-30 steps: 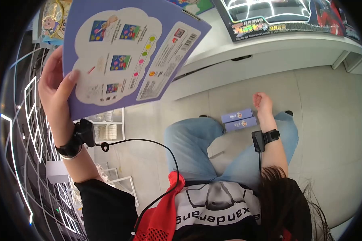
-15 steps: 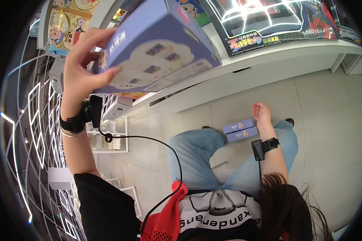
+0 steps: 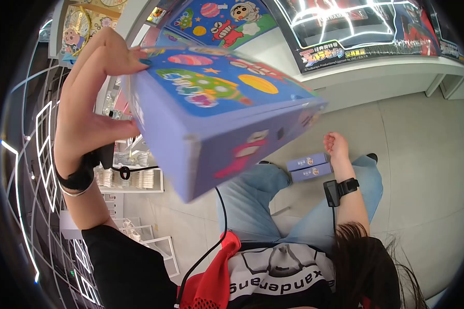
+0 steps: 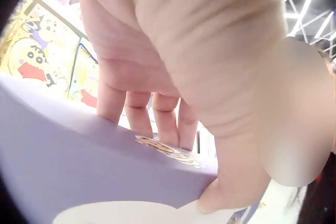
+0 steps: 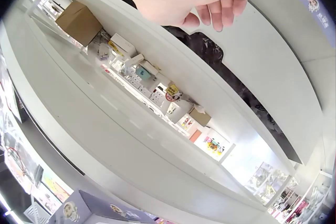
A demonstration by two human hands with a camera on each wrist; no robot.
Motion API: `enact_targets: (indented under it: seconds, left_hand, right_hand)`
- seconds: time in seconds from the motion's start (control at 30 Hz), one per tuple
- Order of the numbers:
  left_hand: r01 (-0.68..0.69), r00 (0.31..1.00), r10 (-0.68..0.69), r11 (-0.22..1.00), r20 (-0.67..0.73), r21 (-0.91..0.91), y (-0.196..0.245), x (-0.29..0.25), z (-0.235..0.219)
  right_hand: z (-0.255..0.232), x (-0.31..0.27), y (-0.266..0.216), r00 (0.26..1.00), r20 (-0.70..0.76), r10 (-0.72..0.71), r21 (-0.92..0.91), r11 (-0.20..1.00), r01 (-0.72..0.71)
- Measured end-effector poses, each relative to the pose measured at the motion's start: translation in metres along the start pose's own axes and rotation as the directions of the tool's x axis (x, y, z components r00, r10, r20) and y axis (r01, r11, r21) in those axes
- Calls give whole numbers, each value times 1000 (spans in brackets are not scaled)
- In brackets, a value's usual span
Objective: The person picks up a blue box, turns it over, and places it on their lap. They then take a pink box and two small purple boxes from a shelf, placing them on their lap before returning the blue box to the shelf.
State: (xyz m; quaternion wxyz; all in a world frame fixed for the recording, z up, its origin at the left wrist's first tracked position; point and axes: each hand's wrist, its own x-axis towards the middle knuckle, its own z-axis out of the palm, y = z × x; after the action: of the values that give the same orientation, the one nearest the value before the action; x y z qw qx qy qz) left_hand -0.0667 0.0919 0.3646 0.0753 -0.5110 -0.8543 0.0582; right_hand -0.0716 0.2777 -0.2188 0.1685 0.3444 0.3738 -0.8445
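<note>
My left hand (image 3: 87, 98) grips a purple cardboard box (image 3: 232, 141) by one end, thumb on one side and fingers on the other. The box is tilted in the air, its blue lid showing cartoon planets and a rocket. In the left wrist view, the thumb lies at the edge of the purple box (image 4: 105, 166) and the fingers reach over its far side. My right hand (image 3: 336, 146) is idle near my knee, fingers loosely curled and holding nothing. Two purple boxes (image 3: 308, 168) lie side by side on the floor next to it.
A white shelf (image 3: 386, 74) runs ahead with a blue cartoon box (image 3: 221, 23) and a large black boxed toy set (image 3: 340, 41) on it. A white rack (image 3: 134, 180) stands at left. An open compartment with small goods (image 5: 157, 92) shows in the right wrist view.
The left hand has turned the box from its printed white back to its blue picture lid and brought it lower and to the right. The right hand has stayed put.
</note>
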Motion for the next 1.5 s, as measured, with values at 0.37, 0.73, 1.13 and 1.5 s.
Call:
enact_targets:
  seconds: [0.37,0.73,1.13,1.5]
  left_hand:
    - [-50,997,29,947,70,319,-52,17,27]
    - [-82,994,36,864,102,497,-91,26,43]
    - [573,789,-585,591,186,-568,-99,32,36]
    - [825,543,-756,561,365,-64,-103,74,36]
  right_hand:
    - [1,1,0,1000,4,-3,19,1000,3]
    - [2,-1,-1,1000,3,9,12,1000,-9]
    - [6,-10,-4,1000,11,-28,-6,1000,28]
    - [5,-6,-3,1000,-5,-15,-11,1000,15]
